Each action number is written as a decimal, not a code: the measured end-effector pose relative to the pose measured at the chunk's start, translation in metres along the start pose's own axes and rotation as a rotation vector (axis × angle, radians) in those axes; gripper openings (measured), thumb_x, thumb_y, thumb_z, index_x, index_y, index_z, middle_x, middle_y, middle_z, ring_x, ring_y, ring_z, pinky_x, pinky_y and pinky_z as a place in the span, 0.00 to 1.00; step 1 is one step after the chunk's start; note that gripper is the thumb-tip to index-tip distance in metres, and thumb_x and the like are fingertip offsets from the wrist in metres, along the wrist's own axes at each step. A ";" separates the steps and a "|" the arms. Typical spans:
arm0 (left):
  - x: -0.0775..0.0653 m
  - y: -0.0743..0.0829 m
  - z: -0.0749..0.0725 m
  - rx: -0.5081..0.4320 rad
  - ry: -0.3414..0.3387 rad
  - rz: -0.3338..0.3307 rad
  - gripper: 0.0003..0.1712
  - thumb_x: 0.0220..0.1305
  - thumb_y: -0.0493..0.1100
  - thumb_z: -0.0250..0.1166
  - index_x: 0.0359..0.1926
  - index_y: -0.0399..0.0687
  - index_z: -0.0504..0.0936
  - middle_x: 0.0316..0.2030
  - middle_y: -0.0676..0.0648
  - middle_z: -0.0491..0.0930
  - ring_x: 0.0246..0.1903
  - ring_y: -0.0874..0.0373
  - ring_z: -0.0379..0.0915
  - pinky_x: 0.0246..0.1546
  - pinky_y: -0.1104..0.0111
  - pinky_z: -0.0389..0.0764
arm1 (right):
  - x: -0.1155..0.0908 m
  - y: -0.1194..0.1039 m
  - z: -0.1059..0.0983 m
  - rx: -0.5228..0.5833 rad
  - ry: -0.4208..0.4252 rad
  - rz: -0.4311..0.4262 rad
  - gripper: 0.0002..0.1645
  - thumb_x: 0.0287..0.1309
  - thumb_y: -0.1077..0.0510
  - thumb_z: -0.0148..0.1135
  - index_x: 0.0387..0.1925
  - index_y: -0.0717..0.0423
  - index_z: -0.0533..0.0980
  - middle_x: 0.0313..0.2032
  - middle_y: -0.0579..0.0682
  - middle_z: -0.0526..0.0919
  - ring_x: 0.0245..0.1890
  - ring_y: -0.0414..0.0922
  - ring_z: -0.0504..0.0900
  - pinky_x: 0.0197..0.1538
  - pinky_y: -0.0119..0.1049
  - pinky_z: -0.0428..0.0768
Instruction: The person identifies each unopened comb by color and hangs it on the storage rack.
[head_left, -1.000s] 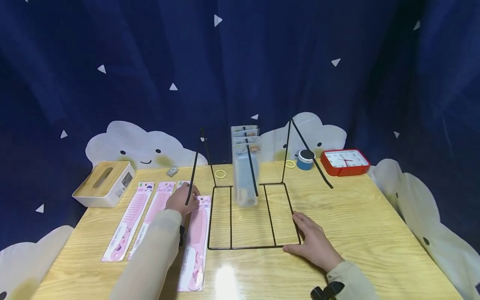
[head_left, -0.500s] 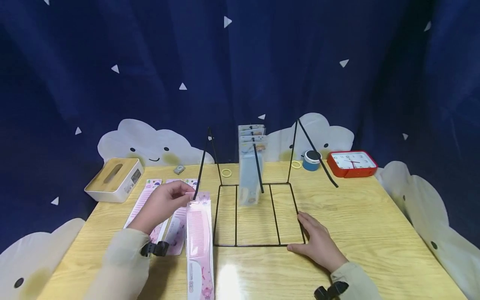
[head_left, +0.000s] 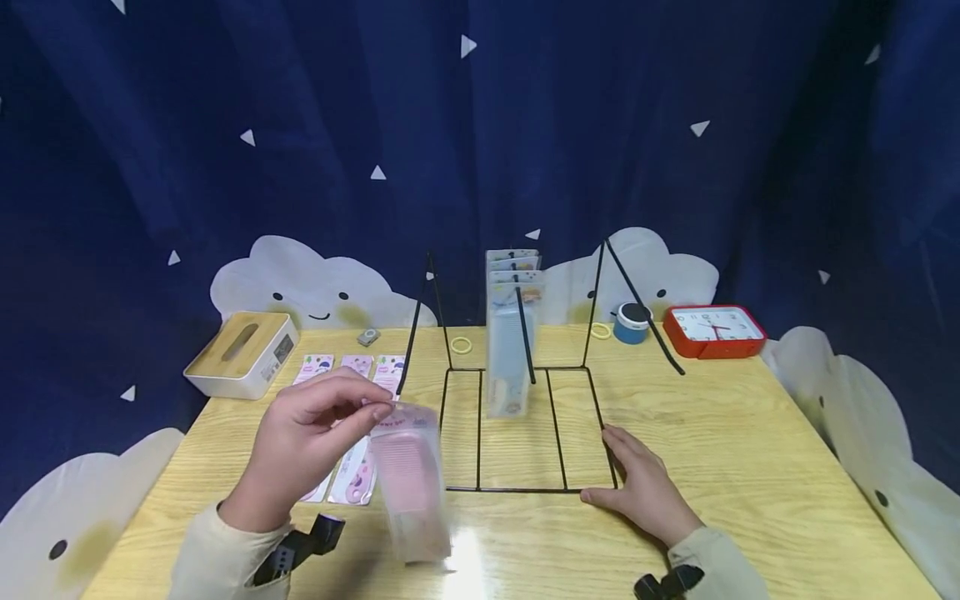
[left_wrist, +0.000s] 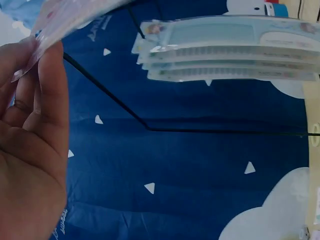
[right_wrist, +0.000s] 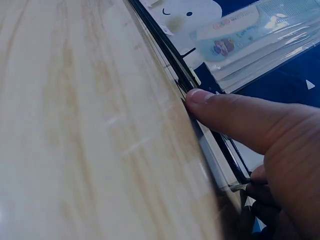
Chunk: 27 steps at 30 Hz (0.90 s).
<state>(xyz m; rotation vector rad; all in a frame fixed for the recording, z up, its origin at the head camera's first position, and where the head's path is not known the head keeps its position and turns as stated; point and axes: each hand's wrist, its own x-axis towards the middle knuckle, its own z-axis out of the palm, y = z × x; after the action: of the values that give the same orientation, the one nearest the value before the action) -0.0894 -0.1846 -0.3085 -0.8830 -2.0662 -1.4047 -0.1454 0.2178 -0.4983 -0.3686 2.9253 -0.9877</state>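
Note:
My left hand (head_left: 300, 433) pinches the top edge of a packaged pink comb (head_left: 411, 483), which hangs tilted over the table near the left hook (head_left: 410, 346) of a black wire display rack (head_left: 517, 491). In the left wrist view, the pack's end (left_wrist: 55, 30) shows between thumb and fingers, with the hook's wire beside them. My right hand (head_left: 645, 487) rests at the rack base's front right corner, fingers along the side bar and thumb (right_wrist: 215, 102) against the front bar. Several packaged blue combs (head_left: 512, 358) hang on the middle hook. The right hook (head_left: 643, 305) is bare.
More packaged pink combs (head_left: 352, 475) lie on the table's left, partly behind my left hand. A tissue box (head_left: 243, 354) stands behind them. Toward the back are a small grey gadget (head_left: 368, 337), yellow rings (head_left: 461, 345), a blue jar (head_left: 631, 329) and a red clock (head_left: 715, 331).
My left hand has picked a packaged pink comb up from the table by its top and raised it beside the left hook. The right hand stays at the rack corner; the head view has shifted slightly.

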 end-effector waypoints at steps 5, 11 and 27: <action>0.004 0.002 0.000 0.028 0.010 -0.001 0.18 0.52 0.19 0.69 0.37 0.43 0.87 0.32 0.50 0.84 0.28 0.63 0.74 0.26 0.73 0.75 | 0.001 0.000 0.000 0.000 0.002 -0.002 0.69 0.40 0.30 0.78 0.72 0.68 0.61 0.72 0.66 0.61 0.70 0.68 0.61 0.66 0.66 0.62; 0.008 -0.002 0.002 0.064 0.032 0.016 0.17 0.51 0.19 0.70 0.37 0.43 0.87 0.33 0.49 0.85 0.28 0.62 0.74 0.26 0.75 0.75 | 0.001 0.000 0.001 -0.001 -0.010 0.006 0.69 0.39 0.29 0.77 0.72 0.67 0.62 0.72 0.66 0.61 0.69 0.69 0.61 0.65 0.67 0.63; 0.013 -0.009 0.008 0.031 0.050 0.012 0.18 0.53 0.17 0.67 0.40 0.40 0.86 0.37 0.44 0.85 0.32 0.62 0.75 0.29 0.75 0.76 | 0.002 0.007 0.002 -0.008 0.013 -0.036 0.60 0.48 0.36 0.76 0.71 0.67 0.63 0.72 0.66 0.62 0.69 0.68 0.62 0.64 0.67 0.63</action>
<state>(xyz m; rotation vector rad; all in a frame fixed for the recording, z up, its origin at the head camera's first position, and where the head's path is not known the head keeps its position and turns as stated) -0.1050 -0.1767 -0.3076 -0.8380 -2.0374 -1.3704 -0.1487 0.2215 -0.5034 -0.4177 2.9449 -0.9871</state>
